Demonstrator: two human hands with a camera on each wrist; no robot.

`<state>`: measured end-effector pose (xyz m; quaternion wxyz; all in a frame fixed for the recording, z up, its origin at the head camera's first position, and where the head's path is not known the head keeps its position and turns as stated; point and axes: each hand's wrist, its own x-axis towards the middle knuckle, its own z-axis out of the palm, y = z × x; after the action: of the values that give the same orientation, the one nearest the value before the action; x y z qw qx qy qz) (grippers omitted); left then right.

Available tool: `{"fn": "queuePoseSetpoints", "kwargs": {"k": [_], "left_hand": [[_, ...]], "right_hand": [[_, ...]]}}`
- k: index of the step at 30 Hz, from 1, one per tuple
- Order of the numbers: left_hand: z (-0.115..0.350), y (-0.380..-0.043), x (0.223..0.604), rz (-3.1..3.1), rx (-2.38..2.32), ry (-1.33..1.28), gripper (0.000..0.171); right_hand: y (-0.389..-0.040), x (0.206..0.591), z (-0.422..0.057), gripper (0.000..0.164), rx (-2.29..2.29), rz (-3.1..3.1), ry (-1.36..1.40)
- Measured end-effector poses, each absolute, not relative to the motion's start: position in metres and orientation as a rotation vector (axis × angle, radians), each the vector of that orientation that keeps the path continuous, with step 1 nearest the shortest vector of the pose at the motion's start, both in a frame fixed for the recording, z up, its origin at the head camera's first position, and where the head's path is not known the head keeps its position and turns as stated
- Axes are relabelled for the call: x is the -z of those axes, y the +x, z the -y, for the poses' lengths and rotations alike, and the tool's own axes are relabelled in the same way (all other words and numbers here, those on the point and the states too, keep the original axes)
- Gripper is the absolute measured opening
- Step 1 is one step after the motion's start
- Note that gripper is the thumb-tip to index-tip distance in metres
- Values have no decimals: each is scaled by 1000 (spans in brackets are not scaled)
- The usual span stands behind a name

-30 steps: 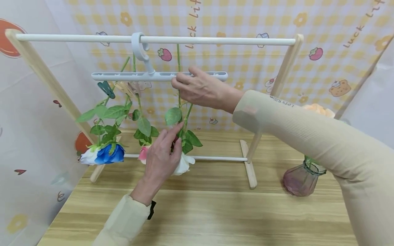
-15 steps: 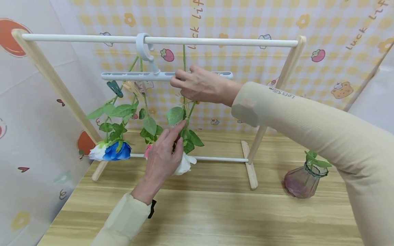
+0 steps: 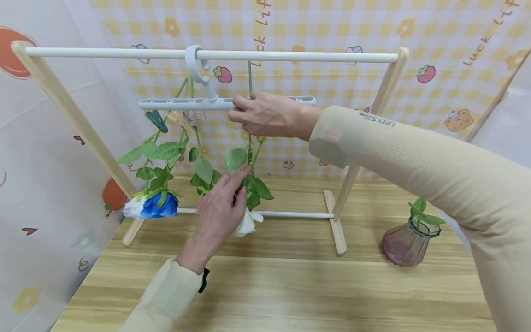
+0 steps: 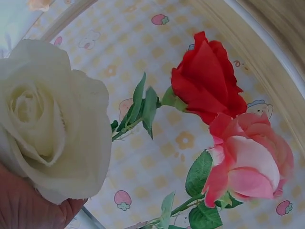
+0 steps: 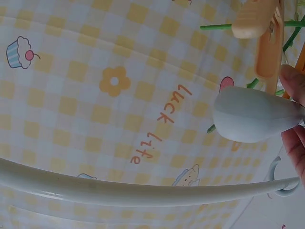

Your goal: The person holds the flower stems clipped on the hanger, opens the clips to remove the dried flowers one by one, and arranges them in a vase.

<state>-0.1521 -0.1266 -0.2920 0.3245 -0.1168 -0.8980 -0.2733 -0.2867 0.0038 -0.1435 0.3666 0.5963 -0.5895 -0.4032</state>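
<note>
Hanger [image 3: 209,105] shifted rightward, white rose [image 3: 247,224] beside left fingers [image 3: 238,177]

The rack [image 3: 74,101] stands on the bench [image 3: 290,295], in front of the cloth [image 3: 319,23]. The hanger [image 3: 178,104] hangs by its hook [image 3: 191,64] from the top bar [image 3: 298,56]. Below the hanger's left half are clips [image 3: 156,121] and, lower, 2 flower heads [image 3: 159,205] side by side. The right hand [image 3: 267,115] is at the hanger's right half; the left hand [image 3: 220,207] is lower, with another flower head [image 3: 247,222] just to its right. The vase [image 3: 406,246] stands on the bench, right of the rack.
</note>
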Motion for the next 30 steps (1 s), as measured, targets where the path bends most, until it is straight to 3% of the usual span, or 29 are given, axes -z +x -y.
{"fn": "queuePoseSetpoints", "kwargs": {"k": [17,30], "left_hand": [[130,-144,300,2394,699,-268,37],[135,-135,303,2436,668,-215,30]], "right_hand": [[-292,164,-31,12,810,1445,1465],[-275,200,-71,24,323,1542,1467]]}}
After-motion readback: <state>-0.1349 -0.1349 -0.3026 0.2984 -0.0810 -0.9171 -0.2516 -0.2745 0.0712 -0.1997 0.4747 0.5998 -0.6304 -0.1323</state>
